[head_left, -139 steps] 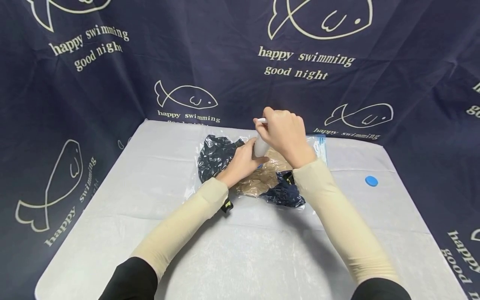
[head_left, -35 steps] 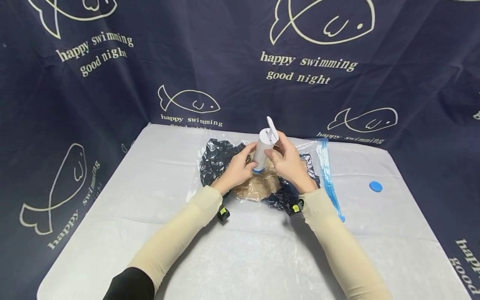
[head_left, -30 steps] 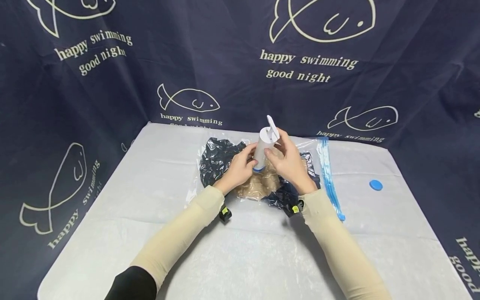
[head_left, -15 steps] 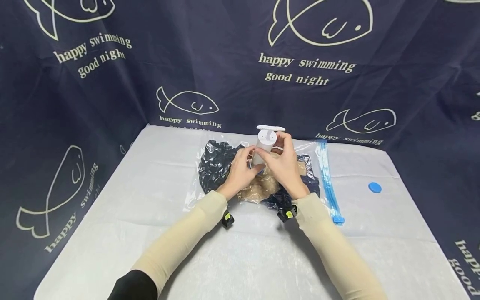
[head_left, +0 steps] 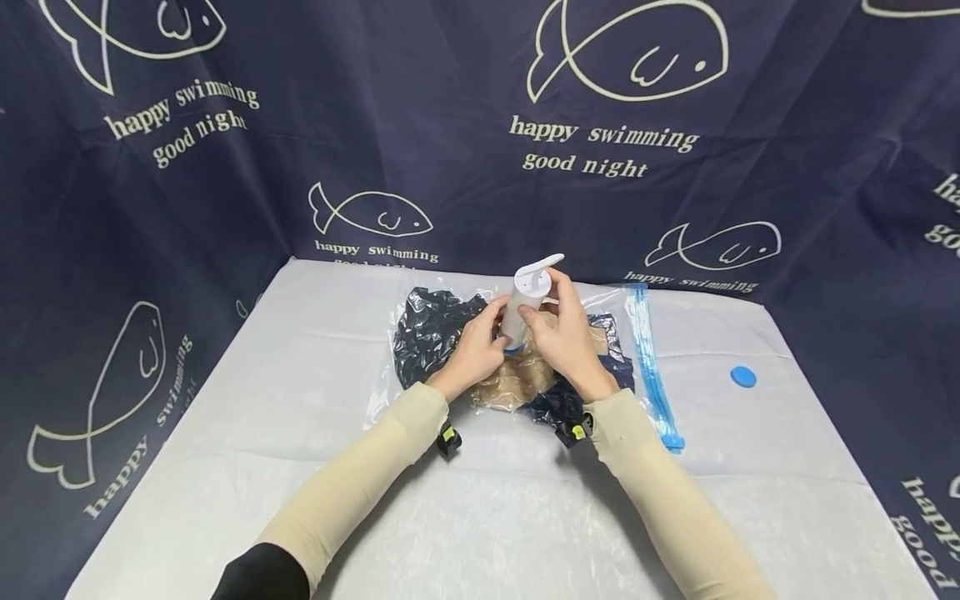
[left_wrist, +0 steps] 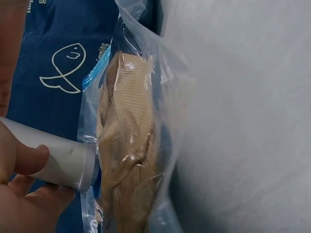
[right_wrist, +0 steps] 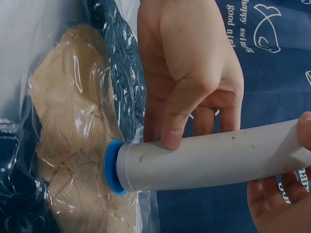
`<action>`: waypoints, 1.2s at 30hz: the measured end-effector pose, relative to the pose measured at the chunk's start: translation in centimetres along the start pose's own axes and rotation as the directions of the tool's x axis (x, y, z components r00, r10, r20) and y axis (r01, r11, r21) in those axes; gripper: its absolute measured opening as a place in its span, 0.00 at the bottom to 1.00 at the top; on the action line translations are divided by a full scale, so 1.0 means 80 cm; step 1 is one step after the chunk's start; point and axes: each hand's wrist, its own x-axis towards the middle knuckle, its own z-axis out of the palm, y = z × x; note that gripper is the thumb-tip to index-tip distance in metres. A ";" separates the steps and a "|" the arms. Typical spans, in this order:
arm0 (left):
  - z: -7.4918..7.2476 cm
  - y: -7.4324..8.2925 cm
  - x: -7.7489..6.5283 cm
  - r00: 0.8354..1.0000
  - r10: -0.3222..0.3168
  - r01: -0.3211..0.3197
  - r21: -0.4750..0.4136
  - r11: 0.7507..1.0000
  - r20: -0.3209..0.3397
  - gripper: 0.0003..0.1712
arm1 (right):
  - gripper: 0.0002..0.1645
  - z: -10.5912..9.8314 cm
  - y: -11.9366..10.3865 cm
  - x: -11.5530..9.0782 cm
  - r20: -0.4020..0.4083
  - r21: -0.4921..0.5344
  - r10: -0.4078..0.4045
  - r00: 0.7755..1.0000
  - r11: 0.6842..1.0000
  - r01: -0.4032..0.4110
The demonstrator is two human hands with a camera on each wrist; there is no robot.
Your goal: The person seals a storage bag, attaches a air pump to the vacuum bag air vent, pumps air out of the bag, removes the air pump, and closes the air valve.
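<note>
A white cylindrical hand pump (head_left: 519, 319) with a flat T-shaped handle (head_left: 543, 264) stands slightly tilted on a clear vacuum storage bag (head_left: 381, 406). Its lower end meets the blue valve (right_wrist: 112, 167) on the bag. My left hand (head_left: 474, 346) grips the pump low down, thumb and fingers on either side. Higher up the barrel, my right hand (head_left: 572, 340) holds it below the handle. Folded beige ribbed clothing (right_wrist: 73, 102) and dark clothing (head_left: 431, 337) show through the plastic. The hands hide part of the bag's middle.
A round blue cap (head_left: 743, 377) lies on the pale table (head_left: 480, 517), to the right of the bag. The bag's blue zip strip (head_left: 649, 367) runs along its right edge, with a slider (head_left: 672, 442) at the near end. Dark fish-print cloth (head_left: 480, 125) hangs behind.
My right hand, at first on top of the handle, has come down to the barrel. Since then the pump and its handle have turned in my hands. The left hand stays low on the pump.
</note>
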 end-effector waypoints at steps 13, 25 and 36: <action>0.005 -0.001 -0.006 0.996 -0.035 0.032 -0.044 0.999 -0.081 0.33 | 0.42 0.009 0.036 0.003 -0.102 0.052 0.010 0.995 0.999 -0.005; 0.007 0.000 -0.009 0.991 -0.020 0.020 -0.001 1.000 -0.131 0.32 | 0.39 0.018 0.036 0.006 -0.171 0.029 0.017 0.985 0.999 -0.013; -0.008 -0.001 0.000 0.998 0.036 -0.039 -0.053 0.998 -0.058 0.39 | 0.37 0.009 0.033 0.006 -0.108 0.004 -0.022 0.994 1.000 0.023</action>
